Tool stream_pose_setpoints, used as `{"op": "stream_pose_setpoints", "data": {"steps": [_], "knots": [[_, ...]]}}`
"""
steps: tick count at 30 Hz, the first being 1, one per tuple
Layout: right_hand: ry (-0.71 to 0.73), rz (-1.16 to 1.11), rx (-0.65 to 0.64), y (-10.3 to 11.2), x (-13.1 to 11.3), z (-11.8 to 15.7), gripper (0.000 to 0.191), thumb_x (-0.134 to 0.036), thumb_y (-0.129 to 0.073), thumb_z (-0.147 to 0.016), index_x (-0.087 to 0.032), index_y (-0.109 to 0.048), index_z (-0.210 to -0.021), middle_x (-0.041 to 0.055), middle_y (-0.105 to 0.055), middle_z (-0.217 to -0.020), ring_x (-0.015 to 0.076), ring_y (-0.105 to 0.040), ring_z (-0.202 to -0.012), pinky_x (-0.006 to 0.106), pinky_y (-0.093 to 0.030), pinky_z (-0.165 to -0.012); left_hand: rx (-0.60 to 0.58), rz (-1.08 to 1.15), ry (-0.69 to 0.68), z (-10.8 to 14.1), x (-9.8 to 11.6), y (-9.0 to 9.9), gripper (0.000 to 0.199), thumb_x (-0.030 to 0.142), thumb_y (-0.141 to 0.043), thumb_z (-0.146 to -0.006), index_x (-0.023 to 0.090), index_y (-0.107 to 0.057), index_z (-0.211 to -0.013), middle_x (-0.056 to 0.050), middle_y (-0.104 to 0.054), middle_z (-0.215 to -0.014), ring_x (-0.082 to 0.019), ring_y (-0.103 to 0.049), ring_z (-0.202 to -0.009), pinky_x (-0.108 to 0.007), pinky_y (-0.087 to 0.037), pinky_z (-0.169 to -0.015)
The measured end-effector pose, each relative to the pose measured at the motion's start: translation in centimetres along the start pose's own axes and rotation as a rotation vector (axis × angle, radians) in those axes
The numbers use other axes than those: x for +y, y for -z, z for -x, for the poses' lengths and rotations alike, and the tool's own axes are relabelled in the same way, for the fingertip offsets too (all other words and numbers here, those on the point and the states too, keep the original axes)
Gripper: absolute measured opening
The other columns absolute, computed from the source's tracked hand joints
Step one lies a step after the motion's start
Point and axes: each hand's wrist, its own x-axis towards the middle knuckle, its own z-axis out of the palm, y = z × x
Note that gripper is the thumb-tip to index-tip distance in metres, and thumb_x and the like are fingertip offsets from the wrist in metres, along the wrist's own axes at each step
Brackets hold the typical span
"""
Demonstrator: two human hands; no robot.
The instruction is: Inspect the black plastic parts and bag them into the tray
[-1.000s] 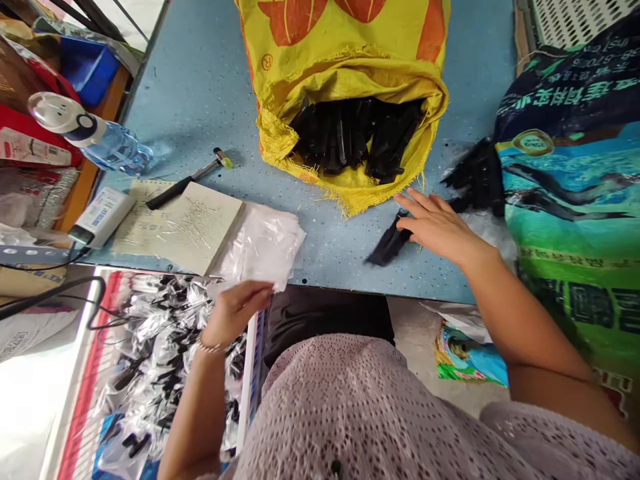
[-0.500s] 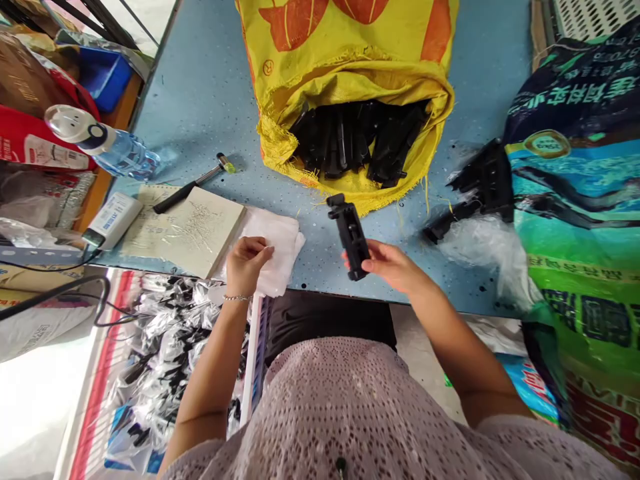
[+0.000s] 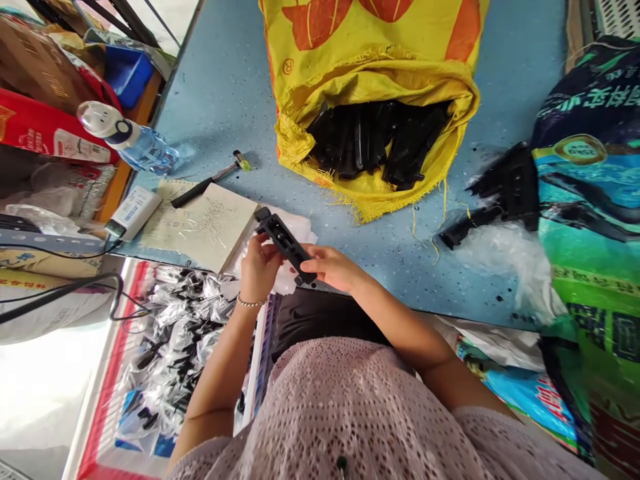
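Observation:
A long black plastic part [image 3: 285,244] is held slantwise above the table's front edge, over a stack of thin white bags [image 3: 295,230]. My right hand [image 3: 333,267] grips its lower right end between thumb and fingers. At its upper left end, my left hand [image 3: 261,267] is closed, with its fingers partly behind the part; what they pinch is too small to make out. Beside my left hand lies a cream pad [image 3: 220,227] with many tiny metal pieces on it. More black parts [image 3: 370,143] fill the open mouth of a yellow sack [image 3: 370,73].
A small hammer [image 3: 193,193], a white box [image 3: 134,212] and a water bottle [image 3: 150,150] are at the left. Below them stands a red-and-white basket [image 3: 107,373] of bagged black parts. At the right are black parts [image 3: 510,187], clear plastic [image 3: 515,263] and a green-blue sack [image 3: 590,200].
My right hand has brought the black part leftward to my left hand, and the part is now more slanted. The head view has shifted slightly, moving the surroundings to the right.

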Motion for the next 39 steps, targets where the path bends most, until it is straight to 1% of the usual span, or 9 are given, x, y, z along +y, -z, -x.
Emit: {"op": "stream_pose_setpoints", "data": {"steps": [3, 6, 14, 20, 24, 28, 33, 36, 39], "knots": [[0.02, -0.02, 0.07, 0.8, 0.6, -0.7, 0.038, -0.035, -0.092, -0.067, -0.021, -0.075, -0.099, 0.0013, -0.073, -0.092, 0.0151, -0.066, -0.08, 0.025, -0.056, -0.071, 0.092, -0.207, -0.113, 0.4, 0.2, 1.7, 0.021, 0.027, -0.071, -0.083, 0.021, -0.059, -0.099, -0.002, -0.073, -0.087, -0.015, -0.071, -0.075, -0.028, -0.057, -0.073], [0.036, -0.057, 0.147, 2.1, 0.8, 0.3, 0.034, -0.038, -0.09, -0.069, -0.019, -0.074, -0.091, 0.0018, -0.072, -0.086, 0.0157, -0.067, -0.079, 0.027, -0.056, -0.076, 0.05, -0.387, -0.208, 0.7, 0.3, 3.1, 0.002, 0.022, -0.062, -0.087, 0.021, -0.062, -0.086, -0.002, -0.072, -0.083, -0.016, -0.07, -0.076, -0.03, -0.055, -0.078], [0.007, -0.137, 0.063, 0.3, 1.2, 0.8, 0.042, -0.039, -0.093, -0.065, -0.018, -0.075, -0.096, 0.0035, -0.074, -0.088, 0.016, -0.066, -0.079, 0.026, -0.055, -0.074, -0.004, -0.156, -0.122, 0.6, 0.1, -0.4, 0.022, 0.023, -0.072, -0.081, 0.023, -0.05, -0.083, 0.002, -0.07, -0.076, -0.016, -0.071, -0.071, -0.027, -0.056, -0.066], [0.055, -0.112, 0.209, 1.5, 1.2, 1.0, 0.037, -0.041, -0.092, -0.065, -0.019, -0.075, -0.09, 0.0035, -0.075, -0.088, 0.0174, -0.067, -0.08, 0.029, -0.056, -0.076, -0.019, -0.541, -0.394, 1.3, 1.4, 2.0, 0.021, 0.009, -0.048, -0.089, 0.02, -0.064, -0.081, -0.01, -0.076, -0.106, -0.022, -0.073, -0.099, -0.035, -0.057, -0.083], [0.118, 0.01, 0.258, 2.0, 1.6, 2.2, 0.047, -0.036, -0.092, -0.065, -0.023, -0.076, -0.107, 0.0022, -0.076, -0.098, 0.0194, -0.068, -0.09, 0.032, -0.055, -0.086, -0.056, -0.612, -0.395, 1.2, 1.5, 1.5, 0.031, 0.007, -0.047, -0.089, 0.019, -0.075, -0.093, -0.011, -0.075, -0.117, -0.024, -0.072, -0.101, -0.037, -0.058, -0.085], [0.254, 0.164, 0.304, 2.0, 1.4, 4.6, 0.056, -0.042, -0.09, -0.07, -0.029, -0.073, -0.121, 0.0034, -0.074, -0.12, 0.0235, -0.067, -0.111, 0.04, -0.051, -0.104, -0.127, -0.402, -0.29, 0.7, 1.4, 0.2, 0.026, 0.011, -0.057, -0.084, 0.017, -0.074, -0.104, -0.009, -0.073, -0.113, -0.012, -0.066, -0.069, -0.028, -0.058, -0.069], [0.135, 0.581, 0.287, 1.9, 0.6, 8.0, 0.057, -0.039, -0.082, -0.08, -0.029, -0.067, -0.134, 0.0077, -0.068, -0.135, 0.029, -0.061, -0.129, 0.051, -0.042, -0.117, -0.168, -0.305, -0.352, 0.9, 1.0, 0.3, 0.05, 0.01, -0.059, -0.082, 0.017, -0.065, -0.131, -0.013, -0.063, -0.134, -0.005, -0.059, -0.062, -0.022, -0.057, -0.061], [0.11, 0.873, 0.45, 1.8, 0.8, 8.7, 0.058, -0.031, -0.081, -0.08, -0.028, -0.065, -0.135, 0.0105, -0.063, -0.142, 0.0321, -0.058, -0.133, 0.057, -0.037, -0.121, -0.142, -0.443, -0.506, 1.8, 0.9, 0.4, 0.064, 0.007, -0.054, -0.089, 0.02, -0.051, -0.151, -0.017, -0.056, -0.147, -0.009, -0.068, -0.075, -0.027, -0.062, -0.073], [0.106, 0.722, 0.436, 1.7, 1.4, 8.0, 0.07, -0.037, -0.083, -0.08, -0.031, -0.056, -0.144, 0.0087, -0.066, -0.132, 0.0292, -0.063, -0.124, 0.054, -0.046, -0.115, -0.151, -0.593, -0.704, 3.2, 0.8, -0.7, 0.076, 0.004, -0.049, -0.094, 0.021, -0.029, -0.165, -0.021, -0.05, -0.154, -0.023, -0.071, -0.115, -0.034, -0.065, -0.09]]}}
